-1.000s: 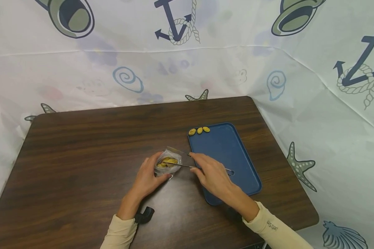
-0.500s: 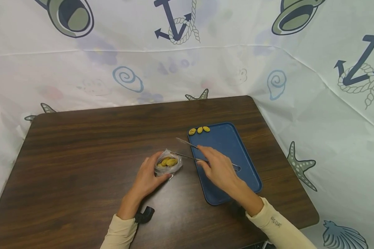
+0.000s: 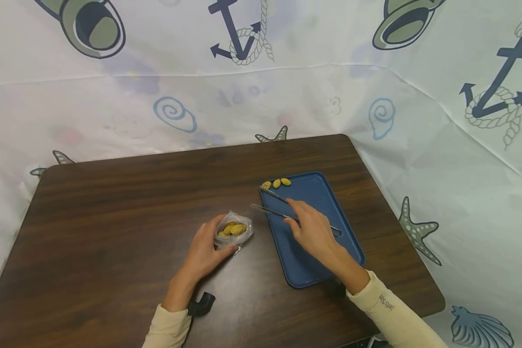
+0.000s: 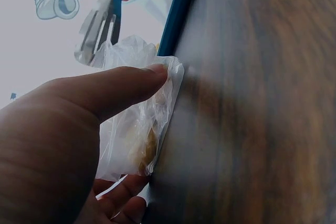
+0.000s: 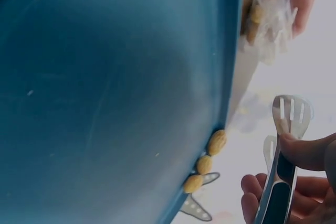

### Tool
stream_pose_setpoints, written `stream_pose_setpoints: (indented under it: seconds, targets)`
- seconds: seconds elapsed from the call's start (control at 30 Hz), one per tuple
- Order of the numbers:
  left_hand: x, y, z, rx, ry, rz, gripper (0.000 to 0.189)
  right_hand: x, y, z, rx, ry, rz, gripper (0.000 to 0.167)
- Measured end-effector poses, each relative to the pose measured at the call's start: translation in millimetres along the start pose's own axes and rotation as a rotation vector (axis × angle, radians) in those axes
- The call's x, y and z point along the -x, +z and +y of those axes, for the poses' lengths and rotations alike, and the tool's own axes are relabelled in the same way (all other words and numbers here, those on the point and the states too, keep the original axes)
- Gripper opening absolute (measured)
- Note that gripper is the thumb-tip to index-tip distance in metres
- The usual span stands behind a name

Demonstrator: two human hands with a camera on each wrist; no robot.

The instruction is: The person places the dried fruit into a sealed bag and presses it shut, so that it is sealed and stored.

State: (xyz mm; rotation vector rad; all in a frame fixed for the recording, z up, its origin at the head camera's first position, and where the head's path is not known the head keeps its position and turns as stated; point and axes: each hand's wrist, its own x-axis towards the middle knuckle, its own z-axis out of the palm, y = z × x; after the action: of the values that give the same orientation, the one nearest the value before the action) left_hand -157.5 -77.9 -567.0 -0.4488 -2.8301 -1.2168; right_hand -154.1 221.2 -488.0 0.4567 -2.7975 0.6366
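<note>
My left hand holds a small clear plastic bag upright on the table, thumb on one side and fingers on the other. Its mouth is open, with several yellow-brown, nut-like oval pieces inside. My right hand grips metal tongs above the left side of a blue tray. The tongs' slotted ends stand apart with nothing between them. In the head view the far tip overlaps the leftmost of three similar pieces lined up in the tray's far left corner.
The dark wood table reaches back to a white sheet printed with sea motifs. A black strap sits at my left wrist. Small specks show on the tray in the right wrist view.
The tongs have come out of the bag and moved right and away from me, over the tray's left edge. My left hand has stayed on the bag.
</note>
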Motion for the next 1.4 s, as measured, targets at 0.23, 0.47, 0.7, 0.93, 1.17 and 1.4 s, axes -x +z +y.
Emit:
stream_pose_setpoints:
  seconds: [0.23,0.47,0.7,0.93,1.17,1.4]
  targets:
    - [0.6,1.4,-2.1,-0.001,0.007,0.014,0.089,-2.0,2.1,8.7,0.031,0.050,0.027,0.050]
    - [0.9,1.3,-2.4,0.001,-0.003,0.008,0.088,-5.7,2.6,16.8,0.048,0.095,0.027,0.051]
    - [0.7,1.0,-2.3,-0.006,0.000,0.010,0.089,-9.4,0.8,20.6,0.065,0.122,0.030,0.051]
    - [0.7,1.3,-3.4,-0.002,0.009,0.016,0.089,-12.2,0.9,25.2,0.103,0.131,0.014,0.050]
    - [0.3,0.4,-3.3,0.007,0.005,0.013,0.089,-16.3,-0.2,32.6,0.111,0.146,0.005,0.050]
    - [-0.4,-0.5,-3.3,0.008,0.002,0.010,0.088,-21.0,-2.0,40.8,0.134,0.175,-0.013,0.049]
